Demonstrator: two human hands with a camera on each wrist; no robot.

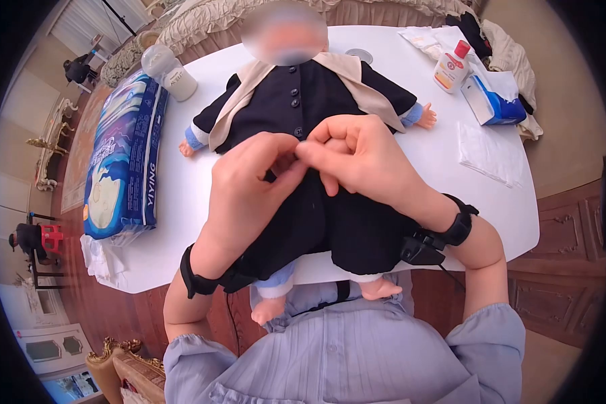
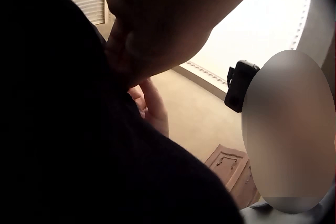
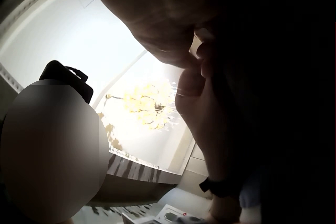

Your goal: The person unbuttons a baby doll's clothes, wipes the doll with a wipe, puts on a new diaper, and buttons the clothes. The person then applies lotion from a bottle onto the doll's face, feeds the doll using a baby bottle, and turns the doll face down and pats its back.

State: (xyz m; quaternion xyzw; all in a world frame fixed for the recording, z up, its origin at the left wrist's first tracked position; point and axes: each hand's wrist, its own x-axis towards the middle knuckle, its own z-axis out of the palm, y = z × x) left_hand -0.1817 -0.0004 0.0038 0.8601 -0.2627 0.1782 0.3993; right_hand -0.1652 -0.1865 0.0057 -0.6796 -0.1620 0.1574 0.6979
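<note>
A baby doll lies on its back in a black coat with beige lapels and pale blue cuffs. Round dark buttons run down the coat's front. At the doll's middle, just below a button, my left hand and right hand meet, thumbs and forefingers pinching the coat's front edge. The fingertips hide what lies between them. In the left wrist view, right-hand fingers show behind dark cloth. The left hand appears in the right wrist view, touching the right one.
The doll lies on a white table. At left are a blue diaper pack and a bottle of white contents. To the right stand a red-capped bottle, a blue tissue box and a flat plastic packet.
</note>
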